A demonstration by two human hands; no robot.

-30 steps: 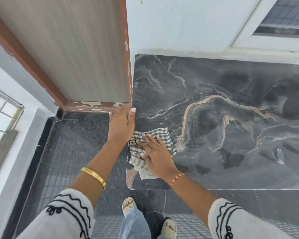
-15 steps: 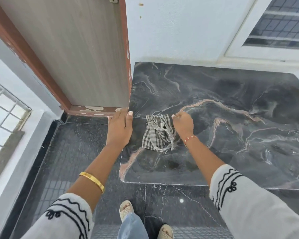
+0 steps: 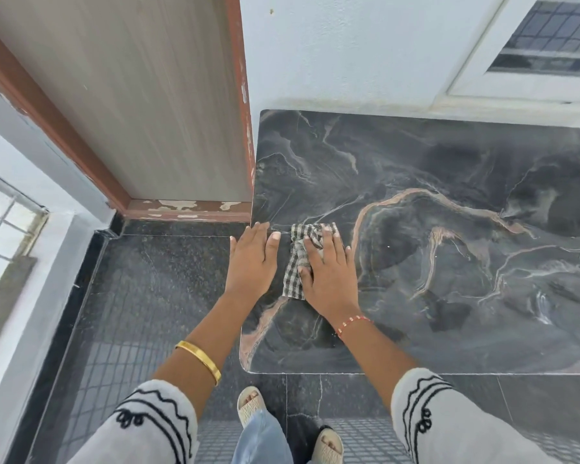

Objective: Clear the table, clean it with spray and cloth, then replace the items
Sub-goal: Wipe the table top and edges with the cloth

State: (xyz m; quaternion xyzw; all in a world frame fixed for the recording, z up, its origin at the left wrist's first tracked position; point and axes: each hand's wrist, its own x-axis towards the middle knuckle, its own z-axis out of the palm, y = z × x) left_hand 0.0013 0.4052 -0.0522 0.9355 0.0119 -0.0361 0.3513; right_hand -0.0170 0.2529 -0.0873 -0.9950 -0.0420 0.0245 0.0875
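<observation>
A dark marble table top (image 3: pixel 432 182) with pale veins fills the right half of the view. A black-and-white checked cloth (image 3: pixel 295 266) lies crumpled near the table's left edge. My right hand (image 3: pixel 329 269) lies flat on the cloth with spread fingers, pressing it onto the marble. My left hand (image 3: pixel 253 259) rests palm down over the table's left edge, its thumb on the top beside the cloth. No spray bottle is in view.
A wooden door (image 3: pixel 141 105) in a chipped red-brown frame stands left of the table. A white wall (image 3: pixel 349 51) and a window (image 3: pixel 549 38) run behind it. Dark tiled floor (image 3: pixel 141 296) and my sandalled feet lie below.
My right hand, which was beside the cloth half a second ago, now lies flat on top of it. The cloth sits slightly closer to the table's left edge. My left hand stays put.
</observation>
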